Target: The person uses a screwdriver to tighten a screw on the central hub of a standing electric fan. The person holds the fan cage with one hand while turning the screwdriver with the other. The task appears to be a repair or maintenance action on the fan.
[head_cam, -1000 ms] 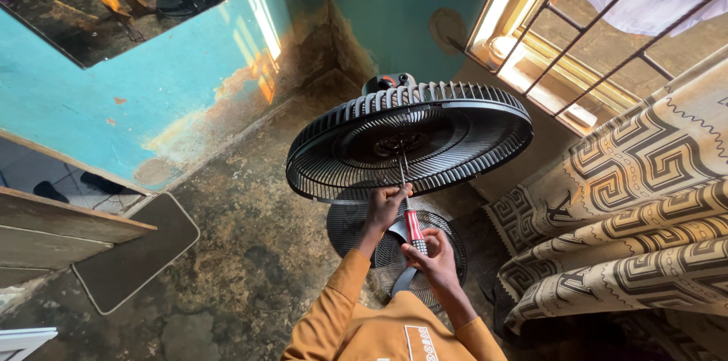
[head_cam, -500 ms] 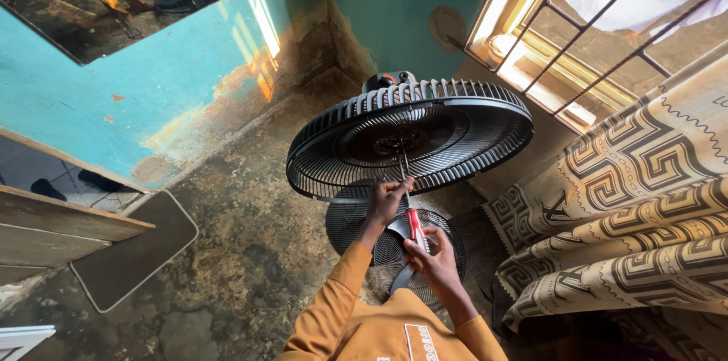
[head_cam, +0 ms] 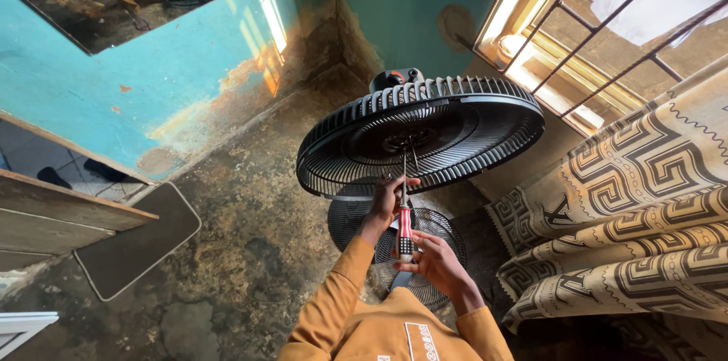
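A black fan guard (head_cam: 425,133) on a standing fan faces up toward me, its motor housing behind the far rim. My right hand (head_cam: 436,258) grips a red-and-black handled screwdriver (head_cam: 405,228) whose shaft points up into the guard's centre. At the near rim of the guard, my left hand (head_cam: 385,202) rests with its fingers against the grille beside the shaft. Both arms wear orange sleeves. A second round grille (head_cam: 425,243) lies below on the floor, partly hidden by my hands.
Worn concrete floor (head_cam: 250,255) with a dark mat (head_cam: 133,251) at left. Turquoise walls meet in a corner behind the fan. A wooden door edge (head_cam: 61,213) stands at far left. Patterned curtain (head_cam: 644,217) hangs at right under a barred window (head_cam: 591,35).
The hands, screwdriver and fan stay in nearly the same place; only slight shifts of the view.
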